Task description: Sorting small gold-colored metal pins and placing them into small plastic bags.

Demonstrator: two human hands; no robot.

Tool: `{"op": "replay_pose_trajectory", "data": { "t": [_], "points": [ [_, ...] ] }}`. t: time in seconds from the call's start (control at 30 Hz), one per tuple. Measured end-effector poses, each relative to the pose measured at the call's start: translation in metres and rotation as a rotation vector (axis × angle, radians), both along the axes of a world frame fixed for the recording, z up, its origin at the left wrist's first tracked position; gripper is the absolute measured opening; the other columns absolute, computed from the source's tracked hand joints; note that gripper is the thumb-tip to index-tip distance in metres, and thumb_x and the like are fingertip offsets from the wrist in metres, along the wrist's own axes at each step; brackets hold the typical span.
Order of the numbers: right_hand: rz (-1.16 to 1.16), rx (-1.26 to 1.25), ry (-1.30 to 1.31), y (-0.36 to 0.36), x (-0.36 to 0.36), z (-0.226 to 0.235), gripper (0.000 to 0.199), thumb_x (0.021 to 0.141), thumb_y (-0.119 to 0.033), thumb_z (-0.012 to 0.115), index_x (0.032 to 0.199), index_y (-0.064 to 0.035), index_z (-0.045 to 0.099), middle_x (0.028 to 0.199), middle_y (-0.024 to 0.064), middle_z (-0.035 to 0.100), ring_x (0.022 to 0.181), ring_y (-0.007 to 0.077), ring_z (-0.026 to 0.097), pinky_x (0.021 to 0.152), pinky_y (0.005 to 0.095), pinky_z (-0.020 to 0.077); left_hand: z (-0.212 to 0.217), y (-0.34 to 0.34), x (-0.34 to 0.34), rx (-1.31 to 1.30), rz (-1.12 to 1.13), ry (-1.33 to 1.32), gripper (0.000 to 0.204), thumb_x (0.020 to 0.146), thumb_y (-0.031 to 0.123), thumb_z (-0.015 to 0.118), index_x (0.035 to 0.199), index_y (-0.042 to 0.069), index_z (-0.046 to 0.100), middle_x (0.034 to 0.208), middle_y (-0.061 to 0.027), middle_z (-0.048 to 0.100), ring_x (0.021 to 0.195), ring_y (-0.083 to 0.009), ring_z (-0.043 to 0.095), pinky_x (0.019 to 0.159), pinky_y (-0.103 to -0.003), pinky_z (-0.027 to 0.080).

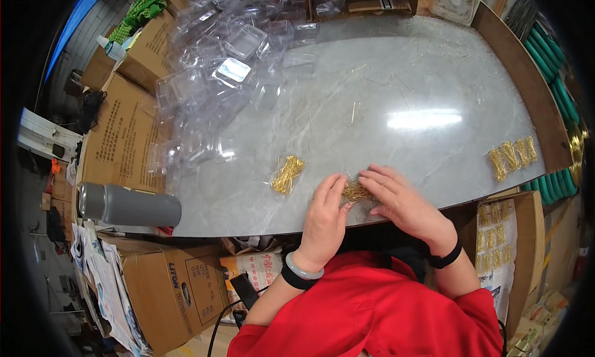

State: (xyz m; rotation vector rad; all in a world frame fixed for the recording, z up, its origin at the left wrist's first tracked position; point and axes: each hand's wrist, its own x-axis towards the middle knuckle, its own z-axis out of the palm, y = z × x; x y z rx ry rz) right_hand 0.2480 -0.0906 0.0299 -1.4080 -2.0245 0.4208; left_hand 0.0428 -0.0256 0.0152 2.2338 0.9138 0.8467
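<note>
At the near edge of the grey table, a bundle of thin gold wire hooks (pixel 356 192) lies between my hands. My left hand (pixel 325 215) presses its left end with fingers held together. From the other side, my right hand (pixel 401 203) bends its fingers over the right end, partly hiding it. Just left of them is another gold wire bundle (pixel 287 173), seemingly in clear plastic. Several similar gold bundles (pixel 512 158) stand in a row at the table's right edge.
Clear plastic boxes (pixel 238 47) are heaped at the back left. A grey bottle (pixel 133 206) lies at the left front. Loose wire hooks (pixel 354 111) are scattered across the table (pixel 434 158). Below right, an open carton (pixel 527 233) holds more gold bundles; a white fan (pixel 454 2) stands behind.
</note>
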Motion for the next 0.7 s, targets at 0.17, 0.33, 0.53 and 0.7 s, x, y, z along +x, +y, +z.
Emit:
{"op": "replay_pose_trajectory", "data": {
  "t": [0.17,0.33,0.53,0.7],
  "points": [
    [-0.070,0.043,-0.092,0.004,-0.007,-0.004,0.051,0.083,-0.007,0.073,0.132,-0.0030,0.059,0.131,0.0110,0.061,0.125,0.0322,0.056,0.106,0.0441,0.0458,-0.003,-0.004,0.003,0.008,0.050,0.035,0.049,0.088,-0.001,0.071,0.135,-0.003,0.058,0.140,-0.0227,0.053,0.127,-0.0401,0.055,0.104,-0.043,0.049],
    [-0.141,0.084,-0.146,0.007,-0.015,-0.012,0.049,0.082,-0.006,0.074,0.130,-0.0038,0.060,0.128,0.0102,0.061,0.120,0.0312,0.057,0.103,0.0444,0.0466,0.005,-0.008,-0.003,-0.017,-0.009,0.010,0.055,0.088,0.001,0.072,0.139,-0.002,0.054,0.146,-0.0230,0.050,0.132,-0.0408,0.052,0.107,-0.043,0.047],
    [-0.174,0.088,-0.092,0.007,-0.014,-0.007,0.054,0.084,-0.007,0.074,0.135,-0.0023,0.057,0.139,0.0146,0.057,0.132,0.0359,0.051,0.113,0.0473,0.0414,0.003,-0.012,-0.009,-0.030,-0.004,-0.019,0.061,0.088,0.001,0.072,0.145,0.000,0.049,0.149,-0.0230,0.047,0.136,-0.0404,0.049,0.111,-0.044,0.044],
    [0.039,-0.035,-0.050,0.010,0.002,-0.001,0.057,0.085,-0.006,0.074,0.138,-0.0011,0.055,0.147,0.0165,0.053,0.141,0.0365,0.046,0.117,0.0488,0.0382,-0.001,-0.014,-0.002,-0.013,0.042,-0.022,0.059,0.089,-0.001,0.070,0.145,-0.001,0.050,0.148,-0.0236,0.048,0.135,-0.0416,0.050,0.109,-0.044,0.045]
  ]
}}
